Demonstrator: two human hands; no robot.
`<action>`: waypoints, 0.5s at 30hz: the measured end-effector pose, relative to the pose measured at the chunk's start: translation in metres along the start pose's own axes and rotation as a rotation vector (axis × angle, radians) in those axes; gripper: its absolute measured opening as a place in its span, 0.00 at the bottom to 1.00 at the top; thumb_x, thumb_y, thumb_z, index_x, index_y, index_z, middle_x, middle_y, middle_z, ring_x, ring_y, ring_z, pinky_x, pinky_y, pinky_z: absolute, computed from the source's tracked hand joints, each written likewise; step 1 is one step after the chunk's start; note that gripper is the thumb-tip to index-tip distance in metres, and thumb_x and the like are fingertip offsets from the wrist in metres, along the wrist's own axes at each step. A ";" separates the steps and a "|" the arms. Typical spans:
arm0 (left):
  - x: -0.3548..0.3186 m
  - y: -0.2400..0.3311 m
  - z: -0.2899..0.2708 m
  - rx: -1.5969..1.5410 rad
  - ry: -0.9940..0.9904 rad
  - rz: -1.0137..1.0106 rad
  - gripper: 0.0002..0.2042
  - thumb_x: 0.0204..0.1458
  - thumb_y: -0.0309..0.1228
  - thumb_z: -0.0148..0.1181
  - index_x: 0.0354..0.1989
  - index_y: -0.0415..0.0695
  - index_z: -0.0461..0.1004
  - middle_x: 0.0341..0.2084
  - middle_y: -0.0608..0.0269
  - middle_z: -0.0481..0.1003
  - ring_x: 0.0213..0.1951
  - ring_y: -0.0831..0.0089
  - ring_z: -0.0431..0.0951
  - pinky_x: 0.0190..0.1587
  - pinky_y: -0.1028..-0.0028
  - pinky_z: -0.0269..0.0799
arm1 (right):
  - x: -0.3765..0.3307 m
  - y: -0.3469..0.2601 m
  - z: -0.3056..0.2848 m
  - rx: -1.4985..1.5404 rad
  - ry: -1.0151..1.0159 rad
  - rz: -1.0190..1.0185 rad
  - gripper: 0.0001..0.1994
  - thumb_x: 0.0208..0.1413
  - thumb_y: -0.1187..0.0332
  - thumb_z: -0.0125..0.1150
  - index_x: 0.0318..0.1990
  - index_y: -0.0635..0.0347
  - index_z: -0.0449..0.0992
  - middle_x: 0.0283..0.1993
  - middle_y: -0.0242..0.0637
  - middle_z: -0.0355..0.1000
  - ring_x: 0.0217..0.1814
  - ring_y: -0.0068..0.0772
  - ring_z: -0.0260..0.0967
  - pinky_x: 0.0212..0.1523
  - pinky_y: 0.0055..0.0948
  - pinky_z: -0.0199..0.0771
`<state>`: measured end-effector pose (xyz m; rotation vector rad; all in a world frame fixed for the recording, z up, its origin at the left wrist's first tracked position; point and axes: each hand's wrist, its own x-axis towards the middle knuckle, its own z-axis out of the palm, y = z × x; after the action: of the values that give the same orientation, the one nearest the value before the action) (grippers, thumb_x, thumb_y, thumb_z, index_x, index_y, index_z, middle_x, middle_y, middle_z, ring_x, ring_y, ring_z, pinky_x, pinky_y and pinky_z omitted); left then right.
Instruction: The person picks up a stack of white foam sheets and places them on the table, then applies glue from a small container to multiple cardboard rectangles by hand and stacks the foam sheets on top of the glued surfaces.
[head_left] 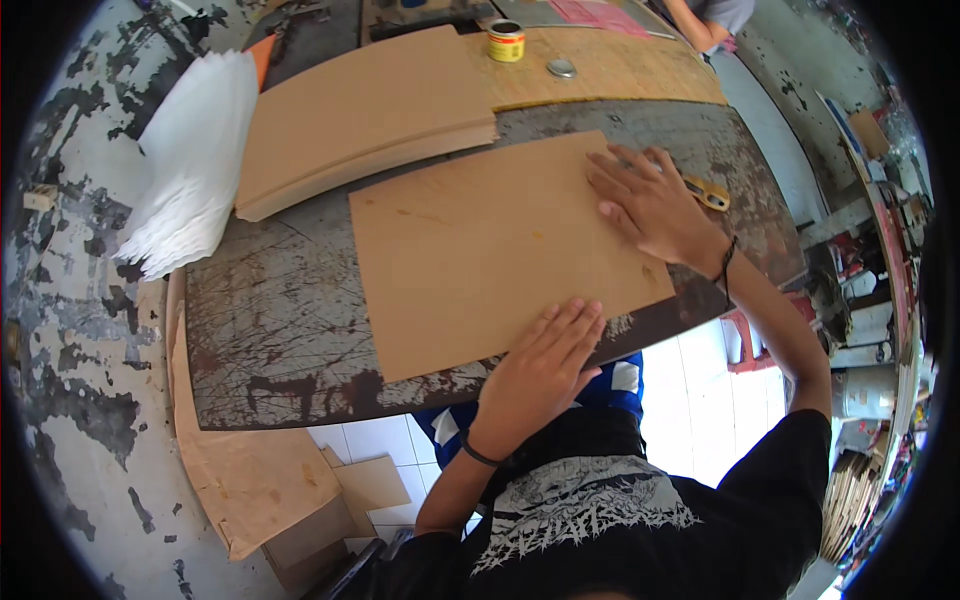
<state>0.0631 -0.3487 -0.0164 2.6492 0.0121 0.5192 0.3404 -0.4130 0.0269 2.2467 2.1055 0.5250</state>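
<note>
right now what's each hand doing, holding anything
Left hand: open, flat on the near edge of the brown board, holding nothing.
Right hand: open, fingers spread, pressing on the board's far right corner, holding nothing.

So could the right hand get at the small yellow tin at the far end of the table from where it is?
Probably yes. The right hand lies flat on the brown sheet, and nothing stands between it and the yellow tin, though it is a long stretch.

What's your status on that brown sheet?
Left hand flat on brown sheet near edge. Right hand flat on far corner. Scissors beside right hand.
</note>
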 end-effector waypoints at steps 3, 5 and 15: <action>-0.001 0.000 0.000 0.013 -0.003 0.004 0.30 0.58 0.43 0.63 0.67 0.42 0.67 0.68 0.58 0.66 0.70 0.62 0.64 0.72 0.60 0.58 | 0.015 -0.001 -0.010 -0.013 -0.027 0.012 0.21 0.72 0.53 0.40 0.57 0.48 0.80 0.73 0.39 0.63 0.77 0.45 0.51 0.73 0.55 0.47; 0.000 -0.001 0.001 0.021 -0.004 -0.001 0.30 0.58 0.42 0.63 0.67 0.41 0.67 0.68 0.58 0.66 0.70 0.63 0.64 0.72 0.61 0.58 | 0.019 0.007 -0.012 0.056 -0.041 0.075 0.20 0.71 0.54 0.45 0.57 0.52 0.79 0.72 0.41 0.63 0.77 0.49 0.51 0.72 0.58 0.47; -0.006 -0.002 -0.006 -0.041 0.070 0.016 0.27 0.57 0.41 0.64 0.62 0.39 0.72 0.64 0.58 0.71 0.67 0.62 0.67 0.70 0.62 0.61 | 0.024 -0.006 -0.038 0.273 -0.090 -0.232 0.17 0.63 0.54 0.57 0.49 0.53 0.84 0.70 0.44 0.65 0.74 0.50 0.55 0.69 0.56 0.51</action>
<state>0.0554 -0.3448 -0.0152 2.5923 0.0015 0.6104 0.3255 -0.3973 0.0666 2.0565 2.4742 0.1310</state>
